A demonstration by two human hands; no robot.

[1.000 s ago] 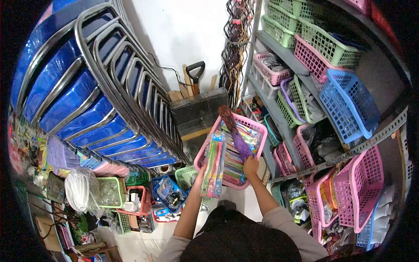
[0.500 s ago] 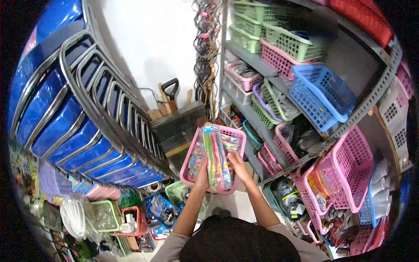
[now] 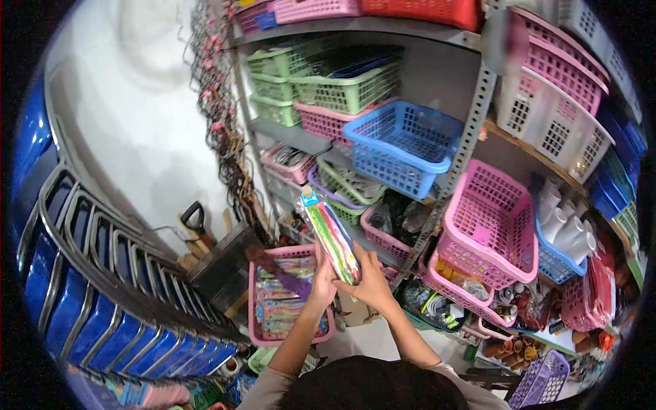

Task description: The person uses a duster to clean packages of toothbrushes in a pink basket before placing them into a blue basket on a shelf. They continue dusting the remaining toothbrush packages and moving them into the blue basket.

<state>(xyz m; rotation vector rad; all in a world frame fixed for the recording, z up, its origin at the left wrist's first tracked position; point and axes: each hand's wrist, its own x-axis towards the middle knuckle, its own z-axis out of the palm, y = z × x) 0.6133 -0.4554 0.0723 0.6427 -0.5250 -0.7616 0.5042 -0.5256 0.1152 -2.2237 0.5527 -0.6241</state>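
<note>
A long clear plastic packet (image 3: 331,236) with green, white and pink-red stripes and a blue top label is held up, tilted, in front of me. My left hand (image 3: 322,279) is closed around its lower left side. On the lower right side, my right hand (image 3: 371,280) grips the same packet, fingers wrapped over its edge. What exactly is inside the packet I cannot make out. Below and left of the hands, a pink basket (image 3: 254,321) holds several colourful packets. Something purple and dark red (image 3: 290,279) lies across them.
Stacked blue chairs with metal frames (image 3: 102,301) stand on the left. Metal shelves with green baskets (image 3: 345,92), a blue basket (image 3: 403,157) and a pink basket (image 3: 488,229) are ahead and right. White cups (image 3: 564,225) sit farther right. Dark wavy strands (image 3: 222,109) hang by the wall.
My view has turned to the right. Both hands have carried the packet from over the pink basket to the right of it and tilted it; the basket's contents now show more.
</note>
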